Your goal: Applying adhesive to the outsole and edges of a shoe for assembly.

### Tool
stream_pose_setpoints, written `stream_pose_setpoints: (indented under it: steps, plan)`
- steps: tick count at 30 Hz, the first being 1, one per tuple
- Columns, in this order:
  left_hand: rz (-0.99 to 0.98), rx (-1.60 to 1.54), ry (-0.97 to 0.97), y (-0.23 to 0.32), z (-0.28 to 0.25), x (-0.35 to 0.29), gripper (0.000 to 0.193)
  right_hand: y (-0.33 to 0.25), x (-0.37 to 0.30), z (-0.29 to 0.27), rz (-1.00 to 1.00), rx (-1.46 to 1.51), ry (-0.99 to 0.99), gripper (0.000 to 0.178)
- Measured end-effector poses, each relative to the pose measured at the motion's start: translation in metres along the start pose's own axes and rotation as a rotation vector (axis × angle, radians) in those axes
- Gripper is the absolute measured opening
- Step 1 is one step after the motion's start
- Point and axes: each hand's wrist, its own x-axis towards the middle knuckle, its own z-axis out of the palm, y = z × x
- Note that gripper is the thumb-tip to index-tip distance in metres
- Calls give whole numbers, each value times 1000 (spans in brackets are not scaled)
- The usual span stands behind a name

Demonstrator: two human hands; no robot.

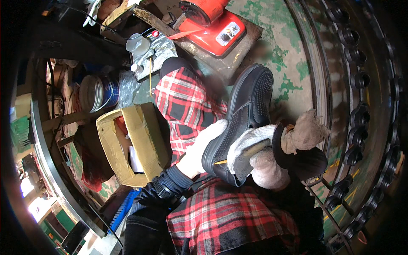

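Note:
A black shoe (250, 100) is tilted across my lap, its toe pointing away and its perforated upper facing up. My left hand (203, 142), in a white glove, is closed round the shoe's left side near the heel. My right hand (259, 157), in a grey-white glove, is closed over the shoe's heel end. A thin yellow stick (221, 162) runs through its fingers, the tip lying at the shoe's heel. Beyond that hand is a wad of beige cloth (306, 131); whether it is fixed to the stick, I cannot tell.
Ahead stands a red machine (225, 35) with a knob panel. A clear plastic cup (137, 44) and a white-capped bottle (136, 68) stand left of it. An open cardboard box (146, 140) sits by my left leg. Racks with several black shoe-like parts (361, 79) line the right.

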Motion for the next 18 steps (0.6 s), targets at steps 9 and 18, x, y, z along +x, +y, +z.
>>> stream_pose_setpoints:
  steps: [9, 18]
  plan:
    - [191, 806, 53, -13, -7, -5, 46, -33, 31, -41, 431, 478, -508, 75]
    - [-63, -415, -101, -12, -11, -3, 45, -3, 25, -43, 651, 1145, -469, 47]
